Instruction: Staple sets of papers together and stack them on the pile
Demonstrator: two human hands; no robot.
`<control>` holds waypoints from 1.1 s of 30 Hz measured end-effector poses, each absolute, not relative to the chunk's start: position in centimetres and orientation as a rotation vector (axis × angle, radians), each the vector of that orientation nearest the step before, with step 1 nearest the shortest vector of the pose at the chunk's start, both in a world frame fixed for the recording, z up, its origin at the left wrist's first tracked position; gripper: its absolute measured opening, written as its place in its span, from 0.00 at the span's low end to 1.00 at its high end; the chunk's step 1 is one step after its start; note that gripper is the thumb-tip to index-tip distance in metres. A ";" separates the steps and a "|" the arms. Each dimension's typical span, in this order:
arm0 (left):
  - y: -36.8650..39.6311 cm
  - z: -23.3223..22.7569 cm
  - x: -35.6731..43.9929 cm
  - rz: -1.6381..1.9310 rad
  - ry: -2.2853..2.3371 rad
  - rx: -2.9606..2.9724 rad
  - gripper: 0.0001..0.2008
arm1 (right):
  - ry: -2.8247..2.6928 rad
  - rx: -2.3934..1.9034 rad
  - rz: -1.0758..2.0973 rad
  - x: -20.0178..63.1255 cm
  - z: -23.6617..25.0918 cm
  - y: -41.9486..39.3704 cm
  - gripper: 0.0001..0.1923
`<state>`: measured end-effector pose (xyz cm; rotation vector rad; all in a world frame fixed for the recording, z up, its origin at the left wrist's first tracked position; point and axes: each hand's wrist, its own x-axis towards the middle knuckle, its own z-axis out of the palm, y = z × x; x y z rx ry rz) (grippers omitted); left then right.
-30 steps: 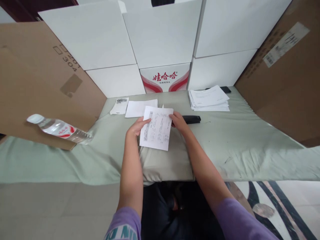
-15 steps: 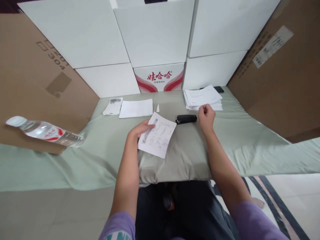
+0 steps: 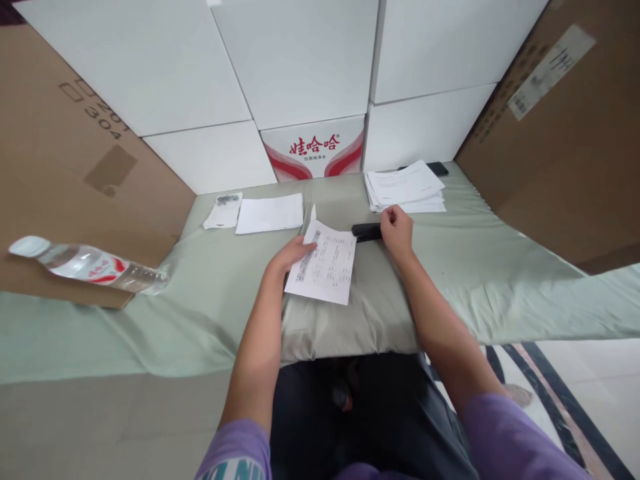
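My left hand (image 3: 294, 253) is closed on the left edge of a printed sheet of paper (image 3: 327, 267), thumb on top. The sheet lies tilted over the front of the cloth, and its upper right corner meets the left end of a black stapler (image 3: 365, 231). My right hand (image 3: 397, 232) is curled into a fist over the stapler's right end and hides that part. Whether the corner sits between the stapler's jaws is too small to tell. Just behind the right hand is a stack of white papers (image 3: 405, 183).
White sheets (image 3: 270, 213) and a small packet (image 3: 223, 210) lie at back left. A dark phone (image 3: 439, 169) is partly under the stack. A water bottle (image 3: 95, 263) stands at left. Brown cartons (image 3: 75, 167) flank the cloth (image 3: 210, 313), with white boxes (image 3: 310, 60) behind.
My right fist has moved left, from beside the stapler onto its right end. The printed sheet has turned and shifted right with my left hand, its corner now at the stapler.
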<state>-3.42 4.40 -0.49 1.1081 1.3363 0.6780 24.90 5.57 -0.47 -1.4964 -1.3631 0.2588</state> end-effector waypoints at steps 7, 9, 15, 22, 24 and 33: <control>4.3 -0.8 -2.9 0.663 1.301 1.173 0.15 | -1.401 -1.594 0.235 24.2 0.0 5.1 0.06; 4.2 -0.7 -3.0 0.665 1.292 1.183 0.16 | -1.406 -1.598 0.233 24.0 0.1 5.0 0.06; 4.2 -0.6 -3.0 0.687 1.278 1.190 0.18 | -1.386 -1.566 0.212 24.1 0.1 5.0 0.06; 4.3 -0.7 -3.0 0.660 1.299 1.221 0.18 | -1.398 -1.567 0.233 23.9 0.1 4.9 0.06; 4.2 -0.7 -3.3 0.633 1.343 1.290 0.17 | -1.401 -1.572 0.233 23.9 0.1 4.9 0.06; 1.4 3.2 -6.3 0.873 2.087 1.570 0.20 | -1.396 -1.562 0.202 24.0 0.2 5.0 0.06</control>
